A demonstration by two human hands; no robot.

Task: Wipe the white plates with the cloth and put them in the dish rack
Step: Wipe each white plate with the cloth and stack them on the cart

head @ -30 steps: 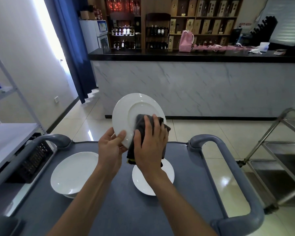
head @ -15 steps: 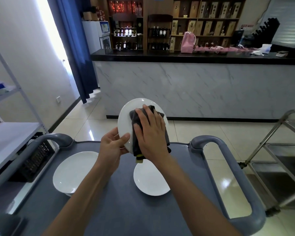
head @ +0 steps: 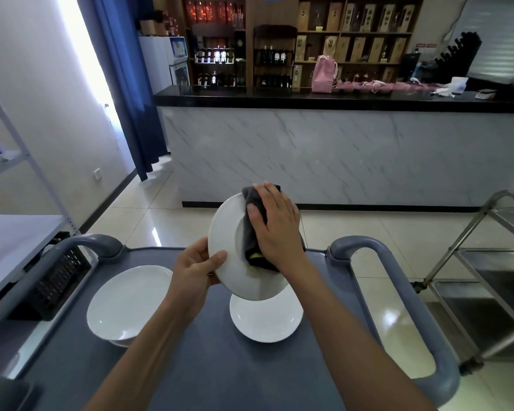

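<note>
From the head view, the left hand pinched the lower-left rim of a tilted white plate, thumb on its face, holding it above the cart's tabletop. The right hand lay with its fingers extended over a dark cloth, pressing it against the plate's upper right. Two more plates waited below: one directly under the held plate, another to the left. A black rack sat off the cart's left, nearer the left hand's grip.
</note>
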